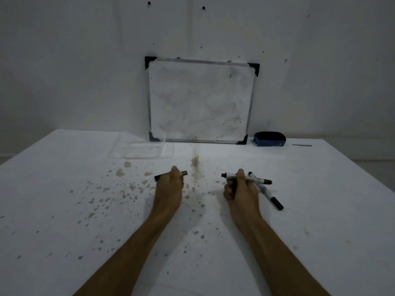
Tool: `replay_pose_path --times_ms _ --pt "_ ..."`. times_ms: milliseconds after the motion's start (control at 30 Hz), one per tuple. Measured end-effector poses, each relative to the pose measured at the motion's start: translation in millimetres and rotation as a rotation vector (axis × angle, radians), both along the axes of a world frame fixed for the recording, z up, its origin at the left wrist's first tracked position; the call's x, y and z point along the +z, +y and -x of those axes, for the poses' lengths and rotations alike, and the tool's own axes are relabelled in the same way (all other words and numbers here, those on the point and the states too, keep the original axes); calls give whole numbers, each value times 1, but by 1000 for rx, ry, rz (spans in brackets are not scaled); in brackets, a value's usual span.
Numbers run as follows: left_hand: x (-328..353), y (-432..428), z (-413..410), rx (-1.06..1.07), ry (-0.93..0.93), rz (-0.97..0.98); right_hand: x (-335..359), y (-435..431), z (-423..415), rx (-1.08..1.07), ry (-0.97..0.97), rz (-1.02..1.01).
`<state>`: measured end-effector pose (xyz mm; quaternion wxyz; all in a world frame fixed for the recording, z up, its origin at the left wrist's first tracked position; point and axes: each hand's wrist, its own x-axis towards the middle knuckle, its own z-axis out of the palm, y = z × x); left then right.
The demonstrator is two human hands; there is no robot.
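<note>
Three markers [259, 180] — one whiteboard [201, 99], one eraser [269, 139]

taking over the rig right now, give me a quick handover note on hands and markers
Left hand: grips the left marker, low over the table.
Right hand: grips the right marker.
Third marker: lies on the table just right of the right hand.
Whiteboard: leans on the wall, smudged, nothing written. The eraser sits to its right and the tray in front of its left corner, with no marker in it.
Done: two markers are in hand.
Left: the third marker is untouched. They probably go to the tray or the board.
</note>
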<state>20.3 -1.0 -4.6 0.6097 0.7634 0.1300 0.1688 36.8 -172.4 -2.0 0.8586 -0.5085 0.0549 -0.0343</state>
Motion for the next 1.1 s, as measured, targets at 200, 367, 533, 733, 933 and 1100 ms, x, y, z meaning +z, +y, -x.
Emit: replay_pose_path --times_ms 200,367,533,733,933,1100 --pt "-13 5 5 -157 -80 -513 0 6 1 189 47 -138" --pt "-25 0 -10 -137 -219 -875 1 7 -5 222 55 -154" --pt "-25 3 -6 -169 -163 -850 1 1 -6 249 118 -220" --pt "0 -11 4 -264 -104 63 15 4 8 96 -6 217" --pt "6 -15 4 -475 221 1230 32 16 37 -71 -534 611" --pt "8 -12 9 -568 237 1382 6 37 46 96 -616 1392"
